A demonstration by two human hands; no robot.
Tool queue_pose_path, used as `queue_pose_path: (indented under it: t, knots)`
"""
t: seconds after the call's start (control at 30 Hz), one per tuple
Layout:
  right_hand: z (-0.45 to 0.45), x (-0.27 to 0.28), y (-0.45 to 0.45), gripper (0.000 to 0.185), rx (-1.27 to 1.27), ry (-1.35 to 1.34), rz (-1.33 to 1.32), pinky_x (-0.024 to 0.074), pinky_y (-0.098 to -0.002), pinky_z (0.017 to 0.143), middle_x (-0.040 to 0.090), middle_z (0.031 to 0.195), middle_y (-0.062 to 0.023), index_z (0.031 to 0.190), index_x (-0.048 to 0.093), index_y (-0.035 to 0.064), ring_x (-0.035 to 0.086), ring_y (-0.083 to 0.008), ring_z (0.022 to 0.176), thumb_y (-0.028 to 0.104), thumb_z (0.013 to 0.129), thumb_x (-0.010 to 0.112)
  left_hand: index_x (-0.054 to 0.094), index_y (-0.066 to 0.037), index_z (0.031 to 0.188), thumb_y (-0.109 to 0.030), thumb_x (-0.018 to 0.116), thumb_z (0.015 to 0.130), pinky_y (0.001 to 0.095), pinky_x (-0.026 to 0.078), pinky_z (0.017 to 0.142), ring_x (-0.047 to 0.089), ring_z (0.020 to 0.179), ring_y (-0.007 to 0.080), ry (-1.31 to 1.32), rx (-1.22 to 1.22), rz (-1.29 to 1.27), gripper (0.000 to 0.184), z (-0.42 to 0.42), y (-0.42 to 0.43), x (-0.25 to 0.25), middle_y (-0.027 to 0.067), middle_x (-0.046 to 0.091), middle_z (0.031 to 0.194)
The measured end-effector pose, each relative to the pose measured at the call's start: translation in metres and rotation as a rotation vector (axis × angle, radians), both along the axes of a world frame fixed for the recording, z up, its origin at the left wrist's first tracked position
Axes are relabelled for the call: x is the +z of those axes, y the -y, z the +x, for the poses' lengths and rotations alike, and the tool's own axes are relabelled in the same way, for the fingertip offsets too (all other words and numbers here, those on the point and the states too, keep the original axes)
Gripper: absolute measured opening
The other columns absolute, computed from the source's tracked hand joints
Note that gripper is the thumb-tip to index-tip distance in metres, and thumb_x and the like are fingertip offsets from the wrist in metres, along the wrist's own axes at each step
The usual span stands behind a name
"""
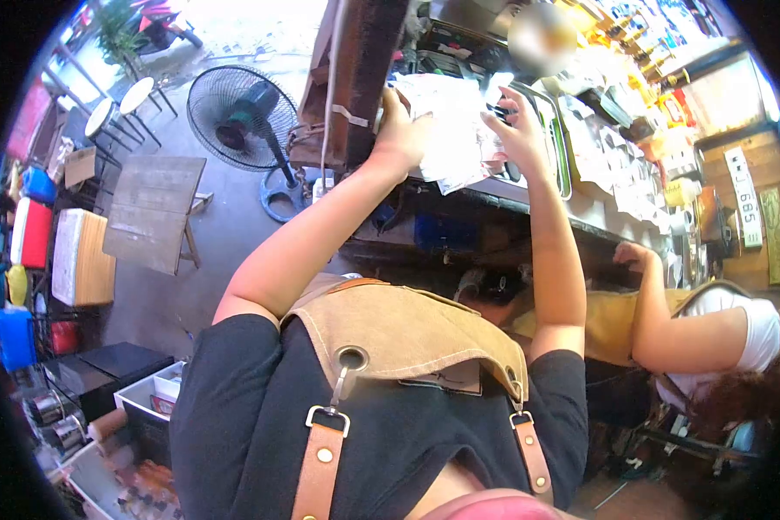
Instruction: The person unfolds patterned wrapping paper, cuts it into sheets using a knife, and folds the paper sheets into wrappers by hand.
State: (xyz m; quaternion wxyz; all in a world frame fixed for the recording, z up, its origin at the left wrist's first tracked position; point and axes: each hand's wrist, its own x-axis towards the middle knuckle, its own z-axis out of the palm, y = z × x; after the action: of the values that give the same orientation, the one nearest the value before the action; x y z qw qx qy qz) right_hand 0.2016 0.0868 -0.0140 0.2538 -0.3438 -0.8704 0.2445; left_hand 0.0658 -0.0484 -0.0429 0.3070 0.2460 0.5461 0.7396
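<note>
Both my arms reach forward to a cluttered counter at the top of the head view. My left hand [400, 132] is at the left edge of a bundle of white paper or plastic sheets [451, 121], its fingers curled round that side. On the right side of the bundle, my right hand [520, 134] has its fingers apart and bent, close to the sheets. Whether it touches them is hard to tell. Glare washes out the sheets' surface.
A wooden post [360, 78] stands left of my left hand. Beyond it are a black floor fan [241, 119] and a folding table [153, 208]. A green-edged tray [556, 147] lies right of my right hand. A co-worker [693, 338] is at the right.
</note>
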Motion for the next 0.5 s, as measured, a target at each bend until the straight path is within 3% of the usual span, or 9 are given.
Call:
queue_pose_path:
  t: [0.03, 0.1, 0.2, 0.27, 0.3, 0.33, 0.37, 0.43, 0.5]
  knots:
    - [0.001, 0.009, 0.002, 0.067, -0.043, 0.061, -0.052, 0.0427, -0.0358, 0.088, 0.051, 0.121, -0.0159, 0.132, 0.04, 0.0074, 0.05, -0.0234, 0.108, 0.034, 0.077, 0.068, 0.032, -0.003, 0.118, -0.002, 0.051, 0.084, 0.0322, 0.04, 0.093, 0.048, 0.112, 0.0205, -0.079, -0.033, 0.03, 0.039, 0.001, 0.001, 0.003, 0.0128, 0.047, 0.118]
    - [0.005, 0.009, -0.004, 0.068, 0.072, -0.202, -0.458, 0.037, -0.0374, 0.095, 0.05, 0.124, -0.0154, 0.131, 0.04, 0.0049, 0.049, -0.0243, 0.111, 0.032, 0.076, 0.069, 0.032, -0.005, 0.117, 0.013, 0.05, 0.077, 0.0318, 0.039, 0.094, 0.046, 0.113, 0.0197, -0.229, -0.095, 0.135, 0.047, 0.001, 0.001, 0.019, 0.011, 0.048, 0.116]
    - [0.026, 0.01, -0.026, 0.05, 0.418, -0.597, -1.072, 0.0324, -0.0356, 0.1, 0.056, 0.117, -0.0095, 0.124, 0.045, 0.0033, 0.049, -0.0174, 0.11, 0.017, 0.08, 0.066, 0.021, -0.008, 0.127, 0.011, 0.052, 0.08, 0.0338, 0.05, 0.08, 0.058, 0.094, 0.0191, -0.146, -0.261, 0.132, 0.059, 0.007, 0.014, 0.078, 0.0124, 0.056, 0.105]
    - [0.04, 0.019, -0.023, 0.041, 0.535, -0.818, -1.173, 0.0357, -0.0358, 0.096, 0.059, 0.113, -0.0084, 0.12, 0.049, 0.0036, 0.052, -0.0186, 0.108, 0.009, 0.082, 0.062, 0.011, -0.01, 0.131, 0.009, 0.053, 0.08, 0.0333, 0.053, 0.071, 0.062, 0.083, 0.0187, -0.12, -0.335, 0.308, 0.068, 0.005, 0.004, 0.089, 0.0129, 0.06, 0.098]
    - [0.05, 0.027, -0.023, 0.038, 0.55, -0.757, -1.188, 0.039, -0.0341, 0.092, 0.06, 0.111, -0.0089, 0.12, 0.049, 0.0019, 0.055, -0.0204, 0.102, 0.003, 0.083, 0.058, 0.022, -0.007, 0.13, 0.008, 0.054, 0.08, 0.0323, 0.053, 0.071, 0.061, 0.084, 0.019, -0.048, -0.262, 0.219, 0.06, 0.012, 0.001, 0.095, 0.0133, 0.06, 0.099]
    - [0.061, 0.028, -0.029, 0.038, 0.549, -0.774, -1.175, 0.039, -0.0341, 0.092, 0.06, 0.111, -0.0089, 0.12, 0.049, 0.0019, 0.055, -0.0204, 0.102, 0.003, 0.083, 0.058, 0.022, -0.007, 0.13, 0.008, 0.054, 0.08, 0.0323, 0.053, 0.071, 0.061, 0.084, 0.019, -0.061, -0.277, 0.222, 0.06, 0.014, -0.008, 0.095, 0.0133, 0.06, 0.099]
    - [0.073, 0.026, -0.037, 0.038, 0.432, -0.303, -0.504, 0.0399, -0.0327, 0.091, 0.06, 0.111, -0.0096, 0.119, 0.05, 0.0001, 0.056, -0.0204, 0.1, 0.003, 0.082, 0.059, 0.032, -0.005, 0.125, 0.007, 0.054, 0.081, 0.0317, 0.053, 0.071, 0.061, 0.084, 0.0185, -0.065, -0.363, 0.167, 0.051, 0.012, -0.02, 0.09, 0.0126, 0.06, 0.099]
    - [0.064, 0.029, -0.032, 0.034, -0.005, -0.531, -0.615, 0.0419, -0.0284, 0.086, 0.06, 0.11, -0.0088, 0.113, 0.056, -0.0004, 0.056, -0.016, 0.098, 0.003, 0.079, 0.059, 0.052, -0.002, 0.109, 0.003, 0.054, 0.083, 0.0303, 0.052, 0.072, 0.061, 0.081, 0.0162, -0.059, -0.419, 0.084, 0.026, 0.009, -0.051, 0.074, 0.0094, 0.061, 0.098]
    - [0.068, 0.033, -0.034, 0.032, 0.018, -0.64, -0.4, 0.0432, -0.0279, 0.083, 0.062, 0.103, -0.0063, 0.11, 0.059, -0.0003, 0.056, -0.0127, 0.093, 0.003, 0.079, 0.059, 0.051, -0.001, 0.108, 0.003, 0.054, 0.084, 0.0287, 0.05, 0.071, 0.059, 0.08, 0.0143, -0.285, -0.316, 0.204, 0.024, 0.019, -0.074, 0.07, 0.0068, 0.06, 0.095]
